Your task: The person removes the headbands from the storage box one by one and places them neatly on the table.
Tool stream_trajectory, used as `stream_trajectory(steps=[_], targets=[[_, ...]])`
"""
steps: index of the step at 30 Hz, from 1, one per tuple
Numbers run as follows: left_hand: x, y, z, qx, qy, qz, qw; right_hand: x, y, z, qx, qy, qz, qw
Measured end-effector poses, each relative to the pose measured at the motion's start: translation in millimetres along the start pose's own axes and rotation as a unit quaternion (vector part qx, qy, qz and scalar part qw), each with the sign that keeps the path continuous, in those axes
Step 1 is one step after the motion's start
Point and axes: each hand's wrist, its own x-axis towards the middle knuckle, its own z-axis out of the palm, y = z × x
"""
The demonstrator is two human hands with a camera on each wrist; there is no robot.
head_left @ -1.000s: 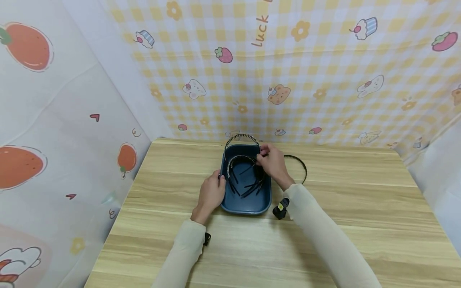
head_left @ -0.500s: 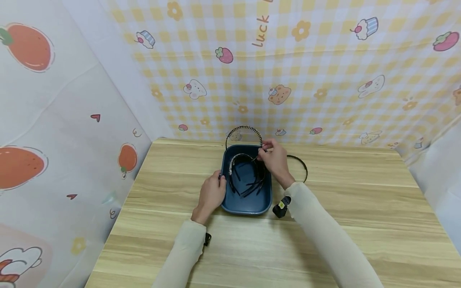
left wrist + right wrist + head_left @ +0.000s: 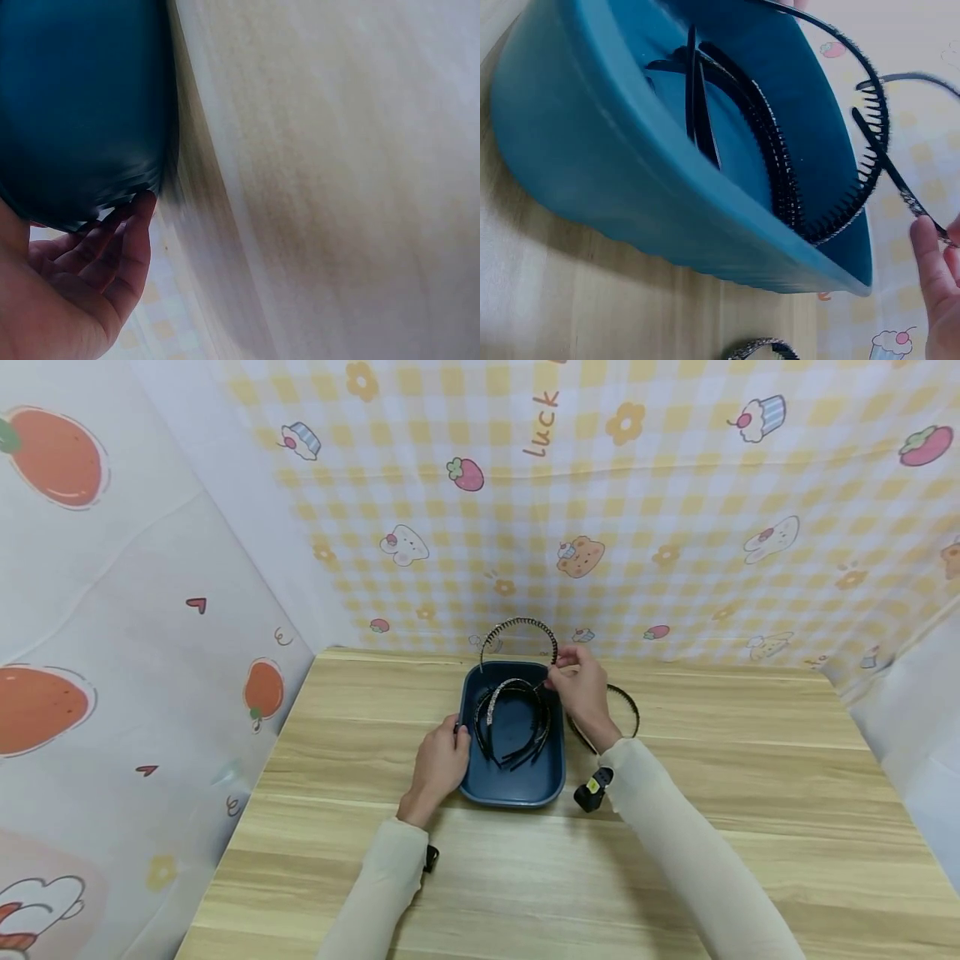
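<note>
My left hand (image 3: 442, 760) grips the left side of a blue plastic basin (image 3: 512, 802); in the left wrist view its fingers curl under the basin's rim. Over the basin's far right corner, my right hand (image 3: 583, 689) pinches one side of a thin black toothed headband (image 3: 517, 620), whose arch stands up above the far rim. Several black headbands lie inside the basin. One of them, a glittery headband (image 3: 492, 704), stands arched higher than the others. In the right wrist view, a toothed headband (image 3: 883, 112) curves over the basin's edge, crossing the pinched one.
Right of the basin, another black headband (image 3: 636, 714) lies on the wooden table (image 3: 750, 777), partly hidden by my right hand and wrist. A yellow checked cloth (image 3: 645, 593) hangs behind the table. A white printed sheet (image 3: 172, 693) covers the left side.
My right hand has moved right and slightly away, lifting the pinched headband higher. Inside the basin, the glittery headband has shifted right and tilted. The left hand has stayed in place.
</note>
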Motion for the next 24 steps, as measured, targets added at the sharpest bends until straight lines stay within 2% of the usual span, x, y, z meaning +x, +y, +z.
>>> stream_trajectory(steps=[7,11,14,16,18,24], targets=[[0.3,0.5,1.0,0.0,0.0,0.004,1.0,-0.2,-1.8,-2.3,0.001,0.028,-0.036,0.999],[1.2,-0.6,1.7,0.0,0.0,0.006,1.0,-5.6,-18.0,-7.9,-0.01,0.014,-0.015,1.0],[1.5,-1.6,1.4,0.001,0.0,0.006,1.0,-5.1,-17.3,-15.5,-0.026,0.004,0.001,1.0],[1.2,-1.8,1.0,0.0,-0.001,0.006,1.0,-3.6,-12.6,-22.7,-0.033,0.0,0.01,0.999],[0.9,-1.8,0.8,-0.001,-0.004,0.007,1.0,2.5,1.5,-31.0,-0.034,-0.005,0.021,0.999],[0.5,-3.2,0.7,0.0,-0.006,0.008,0.9999,5.5,10.3,-61.5,-0.052,-0.02,0.057,0.997]])
